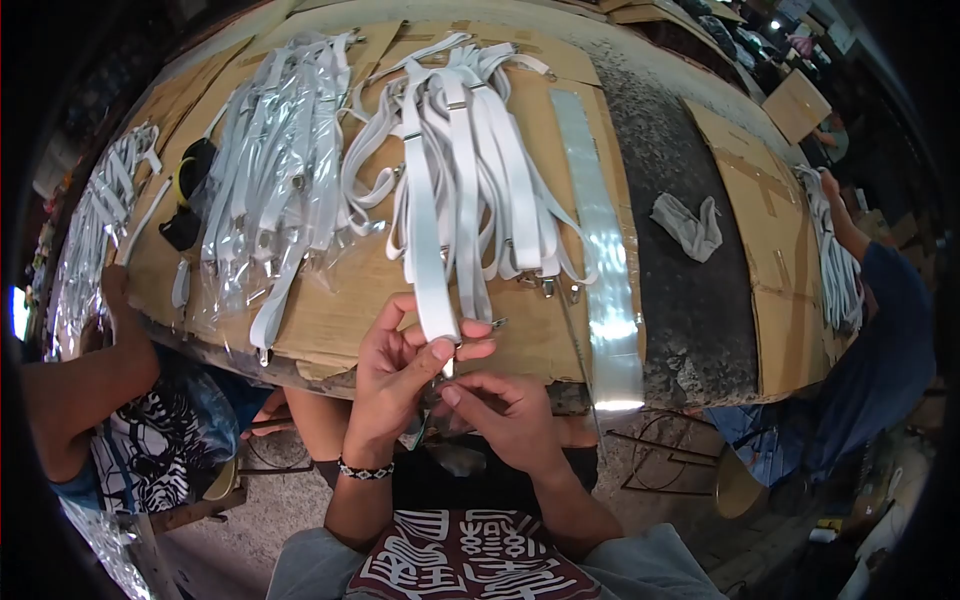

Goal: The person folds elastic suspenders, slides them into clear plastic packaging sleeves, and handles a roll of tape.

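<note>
My left hand (395,368) pinches the lower end of a white elastic suspender strap (431,255) between thumb and fingers. A small metal clip hangs at that end, and my right hand (505,415) has its thumb and fingertips closed on it, just below the left thumb. The clip is partly hidden by my fingers. The strap runs up into a bundle of white suspenders (490,150) with metal adjusters, lying on a cardboard sheet (350,310). Several metal clips (540,283) show along the bundle's lower edge.
Suspenders in transparent plastic (275,150) lie left, beside a black and yellow tape measure (195,170). A stack of transparent plastic sleeves (600,250) and a crumpled white cloth (690,225) are right. Co-workers sit on both sides, near other strap bundles (105,200).
</note>
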Tool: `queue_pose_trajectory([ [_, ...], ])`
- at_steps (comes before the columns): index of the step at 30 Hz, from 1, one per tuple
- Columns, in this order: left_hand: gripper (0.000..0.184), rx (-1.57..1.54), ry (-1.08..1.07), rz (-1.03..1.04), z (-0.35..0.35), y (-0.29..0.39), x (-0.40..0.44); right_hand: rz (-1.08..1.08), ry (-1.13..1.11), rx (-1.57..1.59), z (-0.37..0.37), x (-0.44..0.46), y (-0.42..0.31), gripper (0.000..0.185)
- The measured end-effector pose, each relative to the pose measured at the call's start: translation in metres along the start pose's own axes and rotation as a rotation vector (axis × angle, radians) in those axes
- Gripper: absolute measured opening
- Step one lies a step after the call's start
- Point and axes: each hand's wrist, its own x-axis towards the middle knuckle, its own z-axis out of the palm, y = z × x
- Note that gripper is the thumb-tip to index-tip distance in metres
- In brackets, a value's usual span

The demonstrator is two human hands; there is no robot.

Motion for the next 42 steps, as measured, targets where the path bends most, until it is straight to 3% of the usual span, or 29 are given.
queue_pose_trajectory([
  [3, 0.049, 0.009, 0.074, -0.055, 0.003, 0.001, -0.007, 0.023, 0.003, -0.127, -0.004, -0.001, -0.001, 0.025],
  [5, 0.041, 0.017, 0.08, 0.025, 0.001, -0.007, -0.01, -0.001, -0.018, -0.13, -0.004, 0.0, -0.003, 0.02],
  [8, 0.045, 0.086, 0.105, 0.036, -0.001, -0.011, -0.008, -0.127, -0.076, -0.087, -0.006, -0.001, 0.0, 0.02],
  [11, 0.046, 0.134, 0.099, 0.035, 0.001, -0.011, -0.005, 0.039, -0.075, 0.181, -0.001, -0.004, -0.004, 0.021],
  [21, 0.052, 0.126, 0.104, 0.012, 0.008, -0.016, -0.007, -0.066, -0.014, 0.258, -0.002, -0.004, 0.0, 0.028],
  [24, 0.049, 0.061, 0.127, 0.009, 0.013, -0.02, -0.007, -0.125, 0.038, 0.261, 0.002, 0.0, 0.004, 0.026],
  [30, 0.036, 0.014, 0.144, 0.021, 0.019, -0.013, -0.006, 0.03, -0.089, 0.235, -0.009, 0.001, -0.008, 0.027],
  [33, 0.033, 0.077, 0.245, -0.077, -0.001, -0.011, 0.001, 0.008, -0.149, 0.127, -0.009, -0.002, -0.008, 0.027],
  [42, 0.02, 0.231, 0.203, -0.103, -0.008, -0.019, -0.006, 0.005, 0.003, 0.229, 0.004, 0.009, 0.002, 0.024],
])
